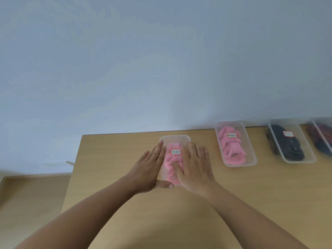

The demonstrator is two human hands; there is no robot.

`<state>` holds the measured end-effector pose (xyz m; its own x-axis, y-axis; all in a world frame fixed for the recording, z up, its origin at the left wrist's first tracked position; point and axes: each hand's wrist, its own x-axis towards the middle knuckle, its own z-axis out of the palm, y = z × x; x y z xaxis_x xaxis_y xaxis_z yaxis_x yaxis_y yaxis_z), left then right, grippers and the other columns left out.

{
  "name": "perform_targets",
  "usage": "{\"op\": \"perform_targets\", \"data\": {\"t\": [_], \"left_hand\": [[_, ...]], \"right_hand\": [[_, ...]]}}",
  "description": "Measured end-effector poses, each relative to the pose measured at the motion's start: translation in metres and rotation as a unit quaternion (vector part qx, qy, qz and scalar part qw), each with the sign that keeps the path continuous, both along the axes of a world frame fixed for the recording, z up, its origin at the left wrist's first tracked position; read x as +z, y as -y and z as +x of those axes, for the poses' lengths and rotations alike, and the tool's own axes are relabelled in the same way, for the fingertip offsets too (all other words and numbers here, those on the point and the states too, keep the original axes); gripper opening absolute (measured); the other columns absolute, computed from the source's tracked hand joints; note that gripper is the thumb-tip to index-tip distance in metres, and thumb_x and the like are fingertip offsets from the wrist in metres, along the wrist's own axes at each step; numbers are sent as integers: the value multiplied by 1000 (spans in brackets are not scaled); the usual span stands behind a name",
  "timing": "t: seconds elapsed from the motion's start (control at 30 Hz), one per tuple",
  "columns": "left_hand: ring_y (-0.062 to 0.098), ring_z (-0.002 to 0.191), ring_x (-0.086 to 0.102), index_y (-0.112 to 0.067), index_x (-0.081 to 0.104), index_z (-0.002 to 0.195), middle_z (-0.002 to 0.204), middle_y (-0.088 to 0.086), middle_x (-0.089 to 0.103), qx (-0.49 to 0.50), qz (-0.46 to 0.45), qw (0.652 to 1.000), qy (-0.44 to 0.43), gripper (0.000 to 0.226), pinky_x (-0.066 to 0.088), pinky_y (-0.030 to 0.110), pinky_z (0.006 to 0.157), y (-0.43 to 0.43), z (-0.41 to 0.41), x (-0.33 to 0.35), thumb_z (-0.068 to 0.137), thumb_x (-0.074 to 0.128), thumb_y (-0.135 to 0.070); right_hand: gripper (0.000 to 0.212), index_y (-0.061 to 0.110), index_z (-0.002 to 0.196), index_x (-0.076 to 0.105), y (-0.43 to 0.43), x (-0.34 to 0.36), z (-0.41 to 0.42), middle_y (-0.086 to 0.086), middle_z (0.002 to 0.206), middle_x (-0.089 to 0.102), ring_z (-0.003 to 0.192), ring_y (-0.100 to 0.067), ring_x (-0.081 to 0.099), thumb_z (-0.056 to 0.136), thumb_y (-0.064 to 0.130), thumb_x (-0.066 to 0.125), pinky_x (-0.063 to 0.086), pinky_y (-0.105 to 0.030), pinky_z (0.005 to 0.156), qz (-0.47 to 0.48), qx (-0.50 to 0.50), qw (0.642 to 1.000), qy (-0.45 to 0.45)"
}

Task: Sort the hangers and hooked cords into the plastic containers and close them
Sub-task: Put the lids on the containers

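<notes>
**At the far edge of the tabletop, two flat hands bear down on a lid**

Near the far edge of the tabletop (pixel 111 159), a little left of its middle, a clear plastic box (pixel 162 172) lies with its lid (pixel 177 140) on and a white label (pixel 175 151) on top. The pink pieces (pixel 168 159) show through the plastic. I cannot tell whether they are hangers or cords.

The left hand (pixel 149 168) lies along the box's left side, its fingers (pixel 158 150) straight and close together, with the thumb (pixel 164 185) stretched across the near end. The right hand (pixel 195 168) lies flat on the right half of the lid with its fingers (pixel 195 150) straight and slightly spread, its thumb (pixel 177 167) resting over the pink pieces. Neither hand grips anything; both press or steady. The box sits between the two palms, and the far end of the lid lies just beyond the fingertips.

The step looks like pressing the lid shut. That uncovered far end is the likely trouble: pressure applied only near and at the sides could leave the far corners unsnapped. A pink piece riding up under the rim would hold the lid proud. An uneven push could also skate the light box along the smooth wood.

Toward the right far corner stand a second pink box (pixel 251 159), a box of dark things (pixel 309 159), and another box (pixel 323 133) cut off by the frame.
</notes>
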<state>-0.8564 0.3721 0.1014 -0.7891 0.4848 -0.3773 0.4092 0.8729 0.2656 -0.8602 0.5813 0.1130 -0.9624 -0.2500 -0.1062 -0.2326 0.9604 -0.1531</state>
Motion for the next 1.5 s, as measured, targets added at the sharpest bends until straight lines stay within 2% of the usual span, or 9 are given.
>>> {"op": "perform_targets", "data": {"t": [0.17,0.5,0.63,0.73,0.8,0.9,1.1,1.27,1.5], "left_hand": [[24,154,-28,-19,-36,153,154,-3,-53,12,-30,999,10,127,-1,46,130,0,3,2,68,12,-102],[20,156,-24,-23,-32,155,160,-4,-45,58,21,998,16,119,3,40,129,-6,7,2,80,29,-93],[7,150,30,-19,20,164,168,-8,20,331,265,905,24,93,35,32,119,-19,27,3,92,71,-50],[7,89,72,-22,70,129,116,-11,72,549,360,751,73,35,61,41,90,-31,29,8,96,71,-33],[15,74,72,-21,80,96,86,0,77,576,388,714,93,9,65,42,73,-35,22,13,96,71,-24],[20,70,72,-11,78,86,78,6,77,589,411,685,122,9,61,33,59,-37,14,15,93,73,-12],[20,63,68,-1,71,90,73,7,72,598,399,668,193,12,59,35,60,-40,-5,12,98,65,-7],[23,67,64,-3,67,90,78,6,68,604,362,692,162,12,54,32,55,-49,-27,16,100,60,-7],[19,58,61,-1,67,90,75,6,68,622,331,698,130,10,52,29,50,-52,-45,21,96,61,-5]], "right_hand": [[71,17,159,-9,5,-9,-22,-4,163,-29,149,-21,-29,102,54,13,2,-48,125,7,39,998,57],[74,20,157,-15,2,-19,-20,-4,162,-31,149,-21,-30,96,57,3,-1,-46,125,2,28,998,63],[67,11,160,11,-5,-16,-14,-9,167,-4,155,-22,-5,105,42,34,9,-40,126,-162,-19,987,8],[53,4,150,40,-6,-17,11,-13,151,47,139,-29,44,103,25,48,38,-34,110,-286,-139,947,-55],[41,10,140,56,-5,-19,20,-10,114,71,100,-26,64,99,10,54,44,-25,80,-340,-215,914,-59],[36,19,124,70,-9,-18,11,6,110,75,90,-7,66,95,2,59,42,-7,78,-448,-326,832,-15],[48,37,105,73,-23,-14,-7,4,110,76,95,-4,68,90,-7,62,52,-23,89,-611,-325,715,98],[50,40,107,73,-24,-17,-28,11,71,58,72,-6,52,90,-5,62,48,-19,72,-628,-314,705,103],[35,22,117,71,-25,-20,-49,-6,81,73,70,-13,65,88,2,64,47,-14,64,-573,-305,755,93]]}}
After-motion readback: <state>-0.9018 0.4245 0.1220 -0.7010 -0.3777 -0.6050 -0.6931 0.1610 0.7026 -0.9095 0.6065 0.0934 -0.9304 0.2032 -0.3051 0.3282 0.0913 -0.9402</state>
